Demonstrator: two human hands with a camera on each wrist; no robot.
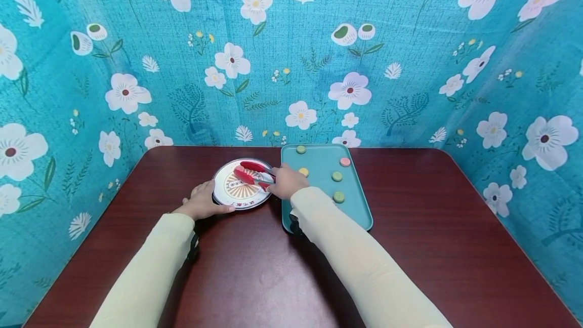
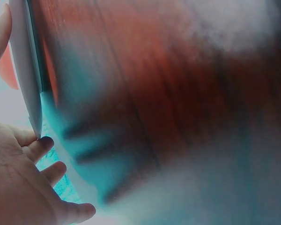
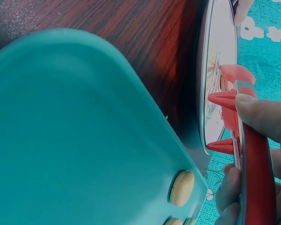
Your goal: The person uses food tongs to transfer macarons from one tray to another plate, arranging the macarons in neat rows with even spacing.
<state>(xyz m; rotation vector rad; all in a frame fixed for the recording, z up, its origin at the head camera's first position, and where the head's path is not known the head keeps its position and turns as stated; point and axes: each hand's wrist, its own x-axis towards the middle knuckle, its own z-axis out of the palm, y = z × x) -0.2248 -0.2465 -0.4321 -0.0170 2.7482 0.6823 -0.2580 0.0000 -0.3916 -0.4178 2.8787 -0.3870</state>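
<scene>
My left hand (image 1: pixel 200 201) rests at the left edge of a white plate (image 1: pixel 223 194) with a printed gold sunburst. Its fingers spread along the far-left rim, with the thumb at the near rim. My right hand (image 1: pixel 290 182) grips red-and-metal tongs (image 3: pixel 257 173) by the handles, between plate and tray. The red tong heads (image 1: pixel 244 174) reach low over the plate's middle. A pinkish shape shows at their tips; I cannot tell whether it is a macaron. In the left wrist view, the plate rim (image 2: pixel 30 70) runs between thumb and fingers.
A teal tray (image 1: pixel 319 158) lies right of the plate, partly under my right forearm. Green macarons (image 1: pixel 336 176), a pink macaron (image 1: pixel 344 162) and a yellow macaron (image 1: pixel 303 171) sit on it. The dark-red wooden table (image 1: pixel 410 206) meets a floral blue cloth (image 1: pixel 282 65) behind.
</scene>
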